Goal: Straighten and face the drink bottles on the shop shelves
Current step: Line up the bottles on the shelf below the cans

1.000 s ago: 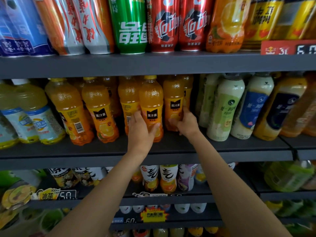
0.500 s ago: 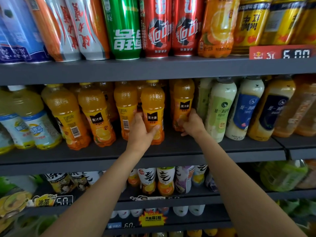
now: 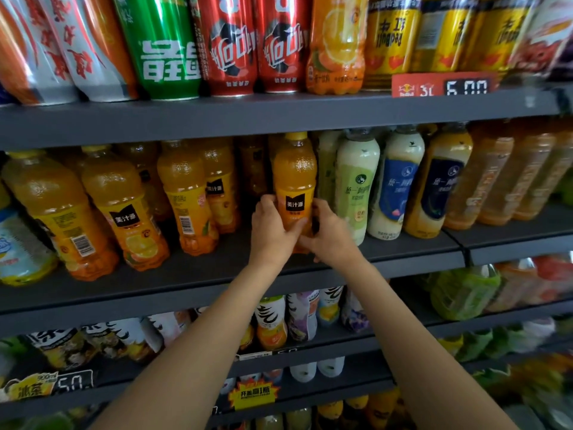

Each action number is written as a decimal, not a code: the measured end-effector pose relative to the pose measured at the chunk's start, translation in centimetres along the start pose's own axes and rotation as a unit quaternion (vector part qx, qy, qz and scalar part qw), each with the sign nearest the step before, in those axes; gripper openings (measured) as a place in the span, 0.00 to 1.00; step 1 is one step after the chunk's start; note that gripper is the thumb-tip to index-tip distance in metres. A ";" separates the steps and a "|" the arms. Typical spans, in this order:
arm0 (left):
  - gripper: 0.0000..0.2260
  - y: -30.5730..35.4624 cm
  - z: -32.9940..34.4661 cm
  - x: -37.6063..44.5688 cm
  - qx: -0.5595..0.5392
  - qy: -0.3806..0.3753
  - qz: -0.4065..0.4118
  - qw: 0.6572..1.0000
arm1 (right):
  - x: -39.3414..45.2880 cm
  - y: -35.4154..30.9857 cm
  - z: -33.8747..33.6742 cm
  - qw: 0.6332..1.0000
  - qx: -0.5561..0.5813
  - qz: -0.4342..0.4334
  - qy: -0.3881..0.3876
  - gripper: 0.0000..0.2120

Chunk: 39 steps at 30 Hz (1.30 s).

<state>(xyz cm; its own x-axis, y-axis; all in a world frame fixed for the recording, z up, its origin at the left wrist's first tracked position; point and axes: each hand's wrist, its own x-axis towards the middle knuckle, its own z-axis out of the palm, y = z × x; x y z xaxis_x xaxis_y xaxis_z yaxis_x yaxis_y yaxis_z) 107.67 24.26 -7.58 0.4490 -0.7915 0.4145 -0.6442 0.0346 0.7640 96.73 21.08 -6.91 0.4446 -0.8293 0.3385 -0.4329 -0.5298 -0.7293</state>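
An orange juice bottle point(image 3: 294, 178) with a yellow cap and black label stands upright on the middle shelf point(image 3: 217, 268), label facing me. My left hand point(image 3: 273, 231) grips its lower left side. My right hand point(image 3: 330, 234) grips its lower right side, so the bottle's base is hidden. To the left stand more orange juice bottles point(image 3: 183, 197); some show barcodes, one point(image 3: 124, 209) shows its black label. Pale green and white milk-tea bottles point(image 3: 356, 187) stand just to the right.
Tall cans point(image 3: 229, 45) line the top shelf, with a red price tag point(image 3: 440, 85) on its edge. A gap on the middle shelf lies left of the held bottle. Lower shelves hold small white bottles point(image 3: 271, 321) and green bottles point(image 3: 462, 293).
Both hands have come together on one orange juice bottle; before, each hand held a separate bottle. That bottle now stands at the right end of the row, next to the milk-tea bottles.
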 end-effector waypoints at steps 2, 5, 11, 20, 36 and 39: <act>0.24 0.3 0.2 -0.2 -0.002 -0.001 0.002 1.000 | -0.1 0.1 0.0 1.000 -0.007 -0.002 0.026 0.20; 0.23 0.7 0.6 -0.4 -0.004 0.011 0.002 1.000 | 0.1 0.3 0.0 1.000 -0.021 -0.001 0.023 0.18; 0.26 2.0 1.3 -0.6 0.012 0.007 -0.004 1.000 | 0.1 0.6 0.1 0.997 -0.063 0.034 0.023 0.18; 0.17 -0.2 -3.4 -3.2 0.026 0.212 0.052 0.976 | -3.0 -3.6 -0.1 0.956 -0.124 -0.085 0.251 0.11; 0.27 -6.5 -11.5 -0.1 0.089 0.115 -0.053 0.988 | 7.5 -7.6 11.5 0.995 0.067 0.079 -0.008 0.18; 0.23 -7.1 -11.4 0.0 0.104 0.107 -0.048 0.988 | 7.8 -7.2 12.2 0.996 0.054 0.075 0.007 0.17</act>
<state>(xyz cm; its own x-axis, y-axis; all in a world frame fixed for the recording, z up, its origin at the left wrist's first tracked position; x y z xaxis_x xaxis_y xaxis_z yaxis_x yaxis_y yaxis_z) 119.27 30.96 -7.39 0.6213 -0.6365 0.4571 -0.6953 -0.1788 0.6961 112.85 20.58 -6.30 0.3691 -0.9008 0.2286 -0.4058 -0.3775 -0.8323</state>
